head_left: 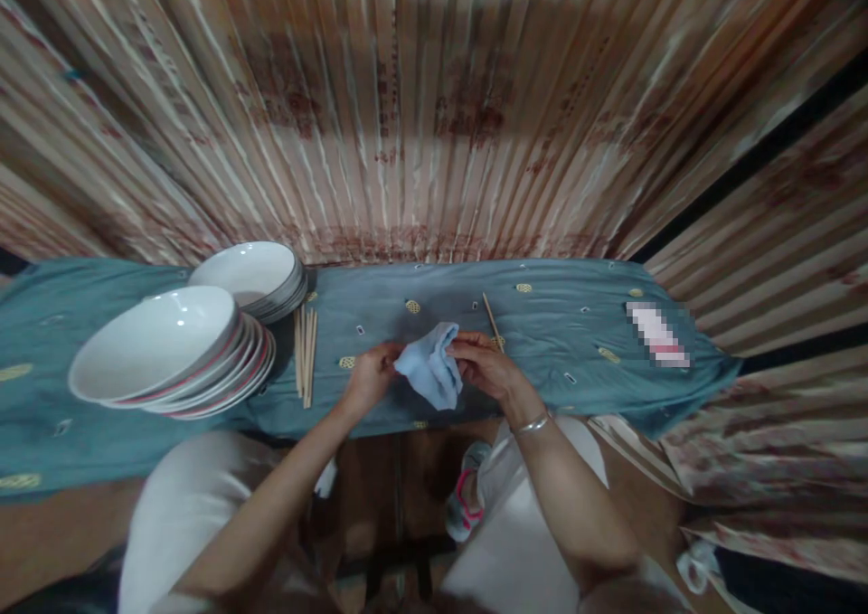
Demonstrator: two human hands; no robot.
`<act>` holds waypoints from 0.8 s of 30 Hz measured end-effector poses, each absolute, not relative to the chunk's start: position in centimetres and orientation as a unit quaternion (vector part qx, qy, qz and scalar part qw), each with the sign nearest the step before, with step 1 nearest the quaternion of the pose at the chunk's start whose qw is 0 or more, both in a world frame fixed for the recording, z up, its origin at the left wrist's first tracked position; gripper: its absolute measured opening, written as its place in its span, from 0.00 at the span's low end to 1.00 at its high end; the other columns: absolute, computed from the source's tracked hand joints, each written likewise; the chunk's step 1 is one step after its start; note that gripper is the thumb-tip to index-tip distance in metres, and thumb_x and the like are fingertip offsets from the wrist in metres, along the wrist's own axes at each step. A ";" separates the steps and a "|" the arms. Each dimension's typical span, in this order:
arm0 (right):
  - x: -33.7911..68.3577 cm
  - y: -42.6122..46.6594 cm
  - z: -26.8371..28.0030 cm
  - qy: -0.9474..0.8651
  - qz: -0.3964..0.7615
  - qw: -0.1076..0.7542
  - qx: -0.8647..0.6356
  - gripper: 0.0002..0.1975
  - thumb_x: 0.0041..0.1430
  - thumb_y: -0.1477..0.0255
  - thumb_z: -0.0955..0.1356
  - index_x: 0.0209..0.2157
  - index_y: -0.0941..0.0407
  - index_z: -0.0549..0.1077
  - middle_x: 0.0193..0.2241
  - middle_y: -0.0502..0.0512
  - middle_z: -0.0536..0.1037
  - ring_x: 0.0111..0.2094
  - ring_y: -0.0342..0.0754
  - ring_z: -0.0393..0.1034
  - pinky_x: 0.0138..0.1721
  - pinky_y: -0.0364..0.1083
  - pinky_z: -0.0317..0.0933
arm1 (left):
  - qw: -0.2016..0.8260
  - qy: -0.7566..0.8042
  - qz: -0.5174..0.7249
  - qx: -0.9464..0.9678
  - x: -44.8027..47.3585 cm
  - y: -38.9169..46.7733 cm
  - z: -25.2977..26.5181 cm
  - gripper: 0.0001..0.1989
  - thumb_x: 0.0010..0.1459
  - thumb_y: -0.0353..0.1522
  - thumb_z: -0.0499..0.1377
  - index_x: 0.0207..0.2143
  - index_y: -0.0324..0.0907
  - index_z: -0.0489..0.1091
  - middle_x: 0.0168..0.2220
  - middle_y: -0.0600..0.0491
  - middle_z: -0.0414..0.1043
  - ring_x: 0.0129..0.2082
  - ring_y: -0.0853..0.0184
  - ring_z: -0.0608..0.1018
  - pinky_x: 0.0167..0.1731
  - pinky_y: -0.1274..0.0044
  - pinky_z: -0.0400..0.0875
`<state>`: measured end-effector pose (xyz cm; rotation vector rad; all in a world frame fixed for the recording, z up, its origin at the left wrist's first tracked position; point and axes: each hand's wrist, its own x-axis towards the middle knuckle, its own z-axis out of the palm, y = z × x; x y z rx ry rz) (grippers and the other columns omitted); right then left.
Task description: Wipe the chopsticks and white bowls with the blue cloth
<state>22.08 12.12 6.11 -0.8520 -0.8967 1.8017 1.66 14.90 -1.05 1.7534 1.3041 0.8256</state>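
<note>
A light blue cloth hangs bunched between my two hands, above the front part of the table. My left hand pinches its left edge. On the other side, the fingers of my right hand are closed on the cloth's upper right part; a silver bangle circles that wrist. Just beyond my right hand lies a single chopstick, its near end close to the knuckles. Left of my left hand, several wooden chopsticks lie side by side on the tablecloth.
A tilted stack of large white bowls stands at the left, with another bowl stack behind it. The table has a teal patterned tablecloth. A blurred pale item lies at the right. Pleated curtains hang behind.
</note>
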 end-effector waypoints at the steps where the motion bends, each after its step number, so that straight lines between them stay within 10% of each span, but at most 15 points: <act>1: 21.9 12.1 6.1 -0.365 0.731 0.461 -0.346 0.11 0.36 0.69 0.79 0.21 0.57 0.77 0.18 0.45 0.75 0.20 0.38 0.67 0.25 0.37 0.62 | 0.374 0.522 0.327 0.693 -0.3 14.7 -0.9 0.10 0.56 0.34 0.59 0.38 0.40 0.75 0.35 0.51 0.75 0.32 0.66 0.76 0.39 0.71 0.73; 10: 20.8 12.2 5.9 -0.393 0.730 0.436 -0.350 0.10 0.38 0.69 0.78 0.23 0.57 0.77 0.21 0.47 0.77 0.21 0.38 0.69 0.24 0.38 0.62 | 0.099 0.618 0.254 0.738 -10.6 13.5 -1.8 0.18 0.54 0.32 0.56 0.47 0.39 0.69 0.48 0.41 0.72 0.50 0.54 0.73 0.53 0.64 0.67; 24: 20.1 13.0 5.3 -0.392 0.739 0.423 -0.349 0.11 0.38 0.69 0.78 0.24 0.58 0.78 0.21 0.47 0.78 0.22 0.39 0.70 0.25 0.38 0.62 | 0.066 0.629 0.192 0.751 -10.5 13.1 -2.0 0.17 0.55 0.31 0.56 0.48 0.39 0.69 0.47 0.42 0.75 0.49 0.54 0.74 0.51 0.67 0.68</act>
